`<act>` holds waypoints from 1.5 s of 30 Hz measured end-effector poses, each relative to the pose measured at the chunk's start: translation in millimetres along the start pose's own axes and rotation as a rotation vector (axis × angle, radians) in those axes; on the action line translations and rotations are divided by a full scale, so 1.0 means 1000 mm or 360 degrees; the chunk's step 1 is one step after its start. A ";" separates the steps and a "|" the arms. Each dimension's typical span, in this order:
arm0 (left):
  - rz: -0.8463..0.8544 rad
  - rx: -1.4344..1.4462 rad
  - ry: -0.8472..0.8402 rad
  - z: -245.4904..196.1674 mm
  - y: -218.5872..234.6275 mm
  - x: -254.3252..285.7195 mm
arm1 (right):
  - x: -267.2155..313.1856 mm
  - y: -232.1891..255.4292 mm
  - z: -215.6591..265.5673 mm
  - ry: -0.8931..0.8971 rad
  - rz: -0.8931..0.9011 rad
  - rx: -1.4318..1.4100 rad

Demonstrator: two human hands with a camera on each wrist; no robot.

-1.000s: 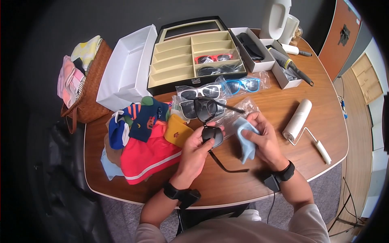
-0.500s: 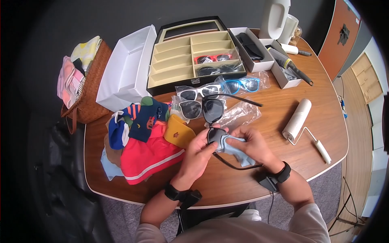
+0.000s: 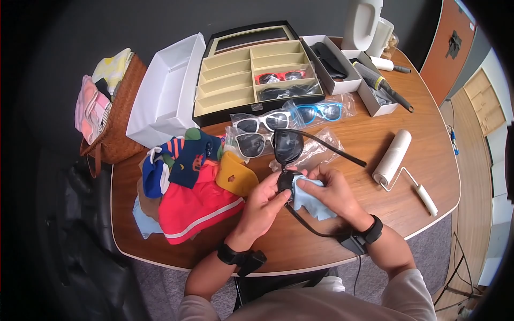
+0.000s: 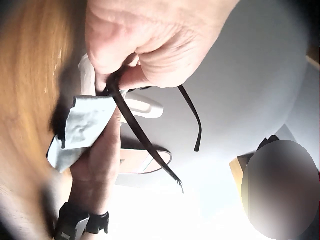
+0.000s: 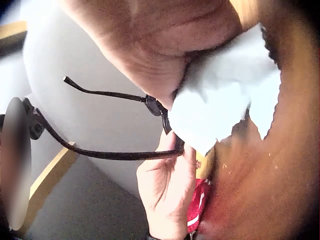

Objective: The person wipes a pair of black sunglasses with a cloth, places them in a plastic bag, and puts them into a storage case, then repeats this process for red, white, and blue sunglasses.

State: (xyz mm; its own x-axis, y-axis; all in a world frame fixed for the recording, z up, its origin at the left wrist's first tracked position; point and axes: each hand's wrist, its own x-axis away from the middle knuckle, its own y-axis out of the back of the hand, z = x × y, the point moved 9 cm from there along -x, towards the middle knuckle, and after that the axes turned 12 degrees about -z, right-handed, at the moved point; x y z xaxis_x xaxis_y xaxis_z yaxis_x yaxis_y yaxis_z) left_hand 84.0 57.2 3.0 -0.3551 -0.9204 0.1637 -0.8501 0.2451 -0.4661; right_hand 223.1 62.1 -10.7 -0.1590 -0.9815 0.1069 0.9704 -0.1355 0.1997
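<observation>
Black-framed sunglasses [image 3: 288,147] are held up over the table, arms unfolded, one lens up and the other between the hands. My left hand [image 3: 262,206] pinches the frame by the lower lens, thumb on its near side. My right hand [image 3: 337,195] grips a light blue cloth [image 3: 313,202] with a zigzag-cut edge, pressed over that same lens. In the left wrist view the cloth [image 4: 85,122] hangs below the fingers beside a temple arm [image 4: 142,135]. The right wrist view shows the cloth [image 5: 225,95] bunched under the right hand, covering part of the frame.
Bagged white sunglasses [image 3: 251,144] and blue sunglasses [image 3: 321,112] lie before a compartment case [image 3: 225,85]. Clothes [image 3: 198,208] are heaped at left, near a white box [image 3: 166,85] and woven basket [image 3: 126,112]. A lint roller [image 3: 393,158] lies at right, a plastic bag [image 3: 321,147] behind the hands.
The right hand has brought the cloth leftward from beside the sunglasses onto the lower lens. The sunglasses have shifted right and turned slightly, while the left hand keeps its hold.
</observation>
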 end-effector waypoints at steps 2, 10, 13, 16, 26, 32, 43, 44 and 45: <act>-0.0004 -0.0015 -0.0011 -0.002 -0.002 0.001 | 0.001 0.001 0.003 0.0044 -0.0028 0.0040; -0.0196 0.0077 -0.0021 0.002 0.017 -0.006 | 0.002 0.004 0.011 0.0043 0.0250 0.0009; -0.0215 0.0082 -0.0011 0.002 0.017 -0.006 | 0.006 -0.001 0.022 0.0006 0.0333 -0.0316; -0.0210 0.0077 0.0002 0.003 0.016 -0.006 | 0.011 -0.006 0.027 -0.0051 0.0448 -0.0541; -0.0149 0.0068 0.0010 0.006 0.009 -0.002 | 0.018 -0.013 0.027 -0.0151 0.0637 -0.0437; -0.0153 0.0061 0.0022 0.009 0.012 0.000 | 0.010 -0.005 0.024 0.0061 0.0359 -0.0158; -0.0051 -0.0027 -0.0023 0.008 0.006 0.003 | 0.004 -0.001 0.014 0.0001 0.0091 -0.0103; -0.0041 -0.0045 -0.0038 0.008 0.005 0.003 | 0.003 0.000 0.012 0.0008 0.0071 -0.0071; -0.0031 -0.0063 -0.0052 0.007 0.004 0.003 | 0.002 0.002 0.010 0.0024 0.0024 -0.0094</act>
State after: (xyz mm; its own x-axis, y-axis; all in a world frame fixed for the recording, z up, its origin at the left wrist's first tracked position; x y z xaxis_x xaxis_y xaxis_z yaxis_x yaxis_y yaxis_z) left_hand 82.2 53.3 -4.8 -0.3258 -0.9345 0.1436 -0.8718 0.2382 -0.4282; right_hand 222.5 60.9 -0.2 -0.1422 -0.9853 0.0944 0.9818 -0.1282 0.1404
